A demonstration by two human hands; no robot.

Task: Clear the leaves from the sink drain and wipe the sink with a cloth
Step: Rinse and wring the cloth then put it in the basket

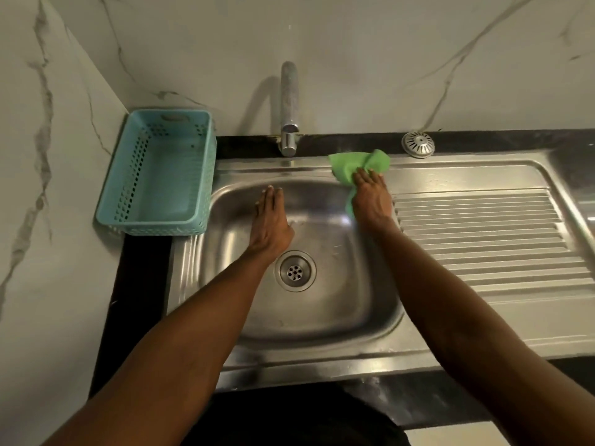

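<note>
The green cloth [357,167] lies bunched on the steel rim of the sink [257,358], at the far right corner of the basin, with one fold spread toward the faucet and another trailing down over the basin's right edge. The right hand [372,201] presses flat on top of it, fingers together and extended, palm down, pinning the cloth to the rim rather than gripping it. The left hand [270,225] is held open over the far left part of the basin, fingers straight and close together, holding nothing; whether it touches the steel I cannot tell. The drain [295,271] sits in the middle of the basin floor, near the left wrist, its perforated strainer bare and showing no leaves. The ribbed drainboard [489,239] stretches off to the right of the basin. A chrome faucet [288,107] stands at the back edge of the counter, behind the basin. A round metal drain cover [418,144] rests on the dark back strip of the counter [515,140], just beyond the drainboard and to the right of the cloth. A light blue plastic basket [157,175] with perforated walls sits at the far left corner of the counter, against the marble-patterned wall [354,59].
</note>
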